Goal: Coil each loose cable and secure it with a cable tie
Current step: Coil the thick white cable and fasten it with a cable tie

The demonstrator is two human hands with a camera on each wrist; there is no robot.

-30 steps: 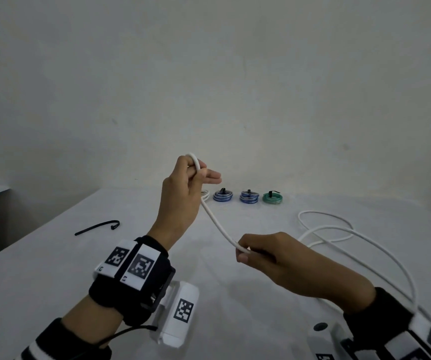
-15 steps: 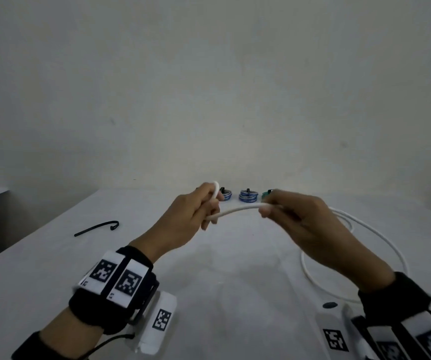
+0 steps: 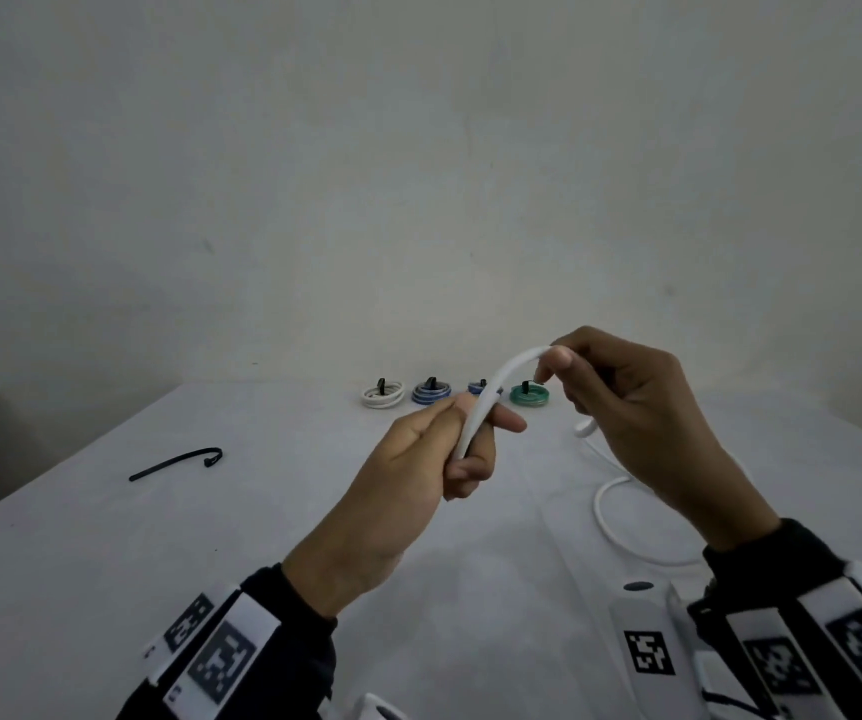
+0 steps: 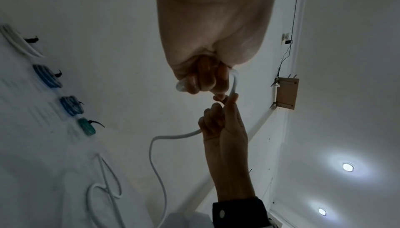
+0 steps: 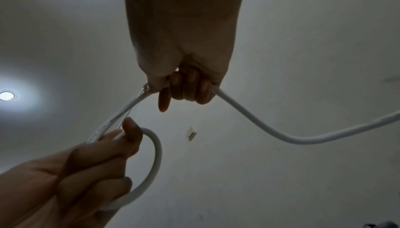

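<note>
A loose white cable (image 3: 496, 387) arches between my two hands above the table. My left hand (image 3: 449, 444) grips its near end, fingers curled round a small loop (image 5: 151, 159) of it. Up and to the right, my right hand (image 3: 600, 387) pinches the cable between thumb and fingers (image 5: 188, 88). From that hand the rest of the cable (image 3: 605, 511) trails down onto the table at the right (image 4: 155, 163). A black cable tie (image 3: 176, 462) lies flat on the table at the left, away from both hands.
Several tied coils stand in a row at the table's back: a white coil (image 3: 382, 396), two blue ones (image 3: 431, 392) and a green one (image 3: 529, 394). The white table (image 3: 106, 563) ends at the wall behind them.
My right hand has risen from low on the cable up and toward my left hand, bending the cable into an arch. My left hand dropped lower and tilted forward.
</note>
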